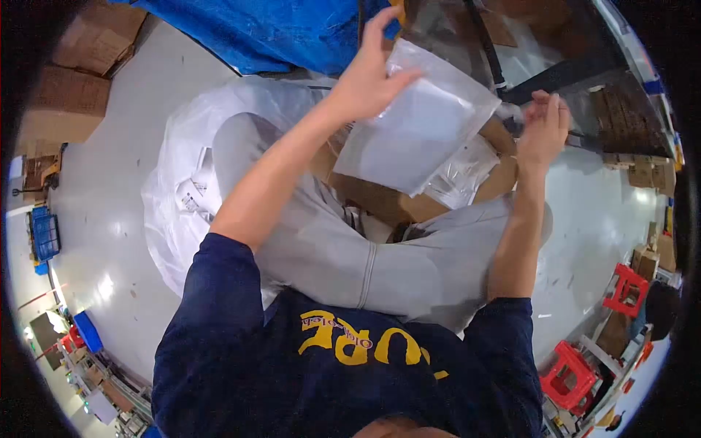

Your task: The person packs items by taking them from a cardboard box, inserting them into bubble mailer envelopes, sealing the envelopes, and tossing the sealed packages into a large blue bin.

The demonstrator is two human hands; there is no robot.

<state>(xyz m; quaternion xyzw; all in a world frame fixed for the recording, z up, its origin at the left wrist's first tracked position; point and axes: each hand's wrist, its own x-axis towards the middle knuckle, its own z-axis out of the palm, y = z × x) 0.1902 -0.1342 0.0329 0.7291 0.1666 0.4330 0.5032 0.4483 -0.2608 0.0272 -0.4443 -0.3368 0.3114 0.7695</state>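
Observation:
A clear plastic bag with a white sheet inside (423, 120) lies tilted above an open cardboard box (372, 197) between my legs. My left hand (376, 73) is at the bag's upper left edge, thumb and fingers spread wide apart. Beyond the bag's right corner is my right hand (544, 128), its fingers bent together, with a small blurred bit of clear plastic beside them. More clear packets (464, 174) rest in the box, under the bag. A large translucent plastic bag (171, 219) with labelled packets (196, 191) in it spreads beside my left leg.
A blue tarp (255, 33) covers something ahead. Dark metal framing (562, 80) stands ahead on the right. Cardboard boxes (69, 102) are at the far left. Red stools (569, 376) and a person in dark clothing (661, 310) are at the lower right.

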